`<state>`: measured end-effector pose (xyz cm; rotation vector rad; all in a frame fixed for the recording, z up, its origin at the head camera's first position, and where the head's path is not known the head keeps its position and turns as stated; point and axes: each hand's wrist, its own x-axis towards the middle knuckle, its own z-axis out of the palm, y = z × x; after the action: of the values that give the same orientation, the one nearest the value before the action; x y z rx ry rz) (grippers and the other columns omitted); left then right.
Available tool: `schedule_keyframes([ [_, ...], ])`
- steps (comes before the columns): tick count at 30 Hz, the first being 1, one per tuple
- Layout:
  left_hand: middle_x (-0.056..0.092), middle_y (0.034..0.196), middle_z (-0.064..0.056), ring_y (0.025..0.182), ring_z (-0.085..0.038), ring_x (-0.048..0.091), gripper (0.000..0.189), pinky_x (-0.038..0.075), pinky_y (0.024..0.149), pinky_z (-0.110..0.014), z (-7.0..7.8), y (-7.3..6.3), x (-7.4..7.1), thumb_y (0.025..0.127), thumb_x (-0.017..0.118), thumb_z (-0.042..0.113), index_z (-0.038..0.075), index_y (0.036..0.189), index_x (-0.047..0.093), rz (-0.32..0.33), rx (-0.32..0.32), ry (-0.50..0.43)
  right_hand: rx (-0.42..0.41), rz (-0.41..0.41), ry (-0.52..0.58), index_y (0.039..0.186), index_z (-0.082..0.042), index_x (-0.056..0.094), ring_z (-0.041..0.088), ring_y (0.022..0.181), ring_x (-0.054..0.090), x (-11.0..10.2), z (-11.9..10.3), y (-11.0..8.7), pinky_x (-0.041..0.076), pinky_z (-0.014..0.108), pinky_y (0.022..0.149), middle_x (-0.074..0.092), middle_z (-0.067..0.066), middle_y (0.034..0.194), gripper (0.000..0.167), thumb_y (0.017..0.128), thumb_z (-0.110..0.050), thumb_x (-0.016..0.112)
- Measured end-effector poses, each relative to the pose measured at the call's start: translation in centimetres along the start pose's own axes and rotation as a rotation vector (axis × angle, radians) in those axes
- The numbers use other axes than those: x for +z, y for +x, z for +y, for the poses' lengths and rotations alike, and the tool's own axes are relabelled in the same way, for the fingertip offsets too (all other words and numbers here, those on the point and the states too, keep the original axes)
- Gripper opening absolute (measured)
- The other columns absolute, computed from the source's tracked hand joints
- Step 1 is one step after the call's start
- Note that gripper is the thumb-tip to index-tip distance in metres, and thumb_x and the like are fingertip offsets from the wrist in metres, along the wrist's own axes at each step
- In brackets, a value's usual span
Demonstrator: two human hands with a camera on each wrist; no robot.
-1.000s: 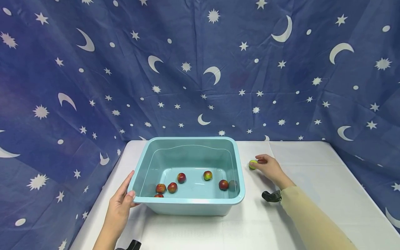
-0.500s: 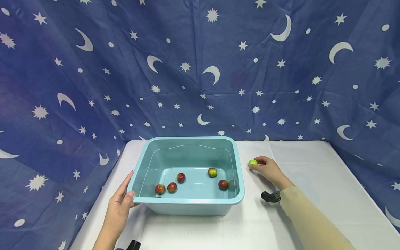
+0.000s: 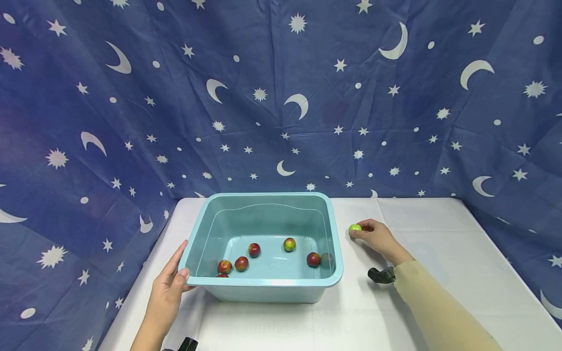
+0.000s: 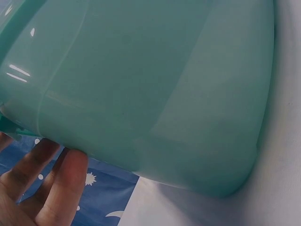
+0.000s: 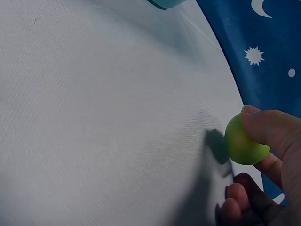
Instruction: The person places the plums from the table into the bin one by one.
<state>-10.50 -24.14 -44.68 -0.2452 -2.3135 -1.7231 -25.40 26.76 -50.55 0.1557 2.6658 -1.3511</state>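
Observation:
A light blue plastic tub (image 3: pixel 268 282) stands on the white-covered table with several small red and red-green fruits in it. My left hand (image 3: pixel 166 287) holds the tub's left front rim, thumb over the edge and fingers along the outside. In the left wrist view, fingers (image 4: pixel 66 188) lie against the tub wall (image 4: pixel 141 94). To the right of the tub, my right hand (image 3: pixel 376 239) pinches a small round green fruit (image 3: pixel 354 228). The right wrist view shows the thumb across this green fruit (image 5: pixel 242 143), close over the cloth; the other fingers are curled below.
A red-green fruit (image 3: pixel 289 244) lies near the middle of the tub floor and a red one (image 3: pixel 313 259) by its right wall. A blue curtain with moons and stars (image 3: pixel 281 97) hangs behind the white tablecloth (image 3: pixel 439 253). A black wrist device (image 3: pixel 381 275) sits under the right forearm.
The red-green fruit in the tub has rolled right, then back left. My right fingers have drawn in on the green fruit, which shows brighter green. My left hand stays on the rim.

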Motion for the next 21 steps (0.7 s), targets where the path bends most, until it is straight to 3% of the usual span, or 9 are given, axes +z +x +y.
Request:
schedule_keyframes([
  [9, 0.037, 0.151, -0.013, 0.113, -0.011, 0.055, 0.051, 0.058, 0.071, -0.030, 0.2, 0.0, 0.1, 0.101, 0.041, 0.007, 0.017, 0.151, 0.036, 0.022, 0.008, -0.007, 0.001, -0.048, 0.035, 0.127, -0.001, 0.053, 0.026, 0.093, 0.061, -1.6, -1.1, -0.8, 0.053, 0.037, 0.075, 0.062, 0.015, 0.111, 0.054, 0.088, -0.035, 0.071],
  [15, 0.037, 0.150, -0.012, 0.113, -0.011, 0.055, 0.052, 0.058, 0.071, -0.030, 0.4, -0.1, 0.1, 0.101, 0.042, 0.006, 0.018, 0.151, 0.036, 0.020, 0.011, -0.010, -0.097, -0.035, 0.003, 0.129, -0.001, 0.052, 0.032, 0.099, 0.059, -2.9, -2.6, -1.6, 0.053, 0.043, 0.081, 0.059, 0.018, 0.114, 0.059, 0.088, -0.040, 0.070],
  [21, 0.035, 0.151, -0.015, 0.114, -0.011, 0.055, 0.052, 0.058, 0.073, -0.030, 0.0, 0.0, 0.0, 0.102, 0.041, 0.008, 0.020, 0.152, 0.034, 0.001, 0.014, 0.009, -0.212, 0.008, -0.049, 0.124, 0.000, 0.055, 0.028, 0.101, 0.057, -4.0, -4.6, -2.3, 0.050, 0.038, 0.082, 0.060, 0.016, 0.111, 0.056, 0.089, -0.040, 0.069],
])
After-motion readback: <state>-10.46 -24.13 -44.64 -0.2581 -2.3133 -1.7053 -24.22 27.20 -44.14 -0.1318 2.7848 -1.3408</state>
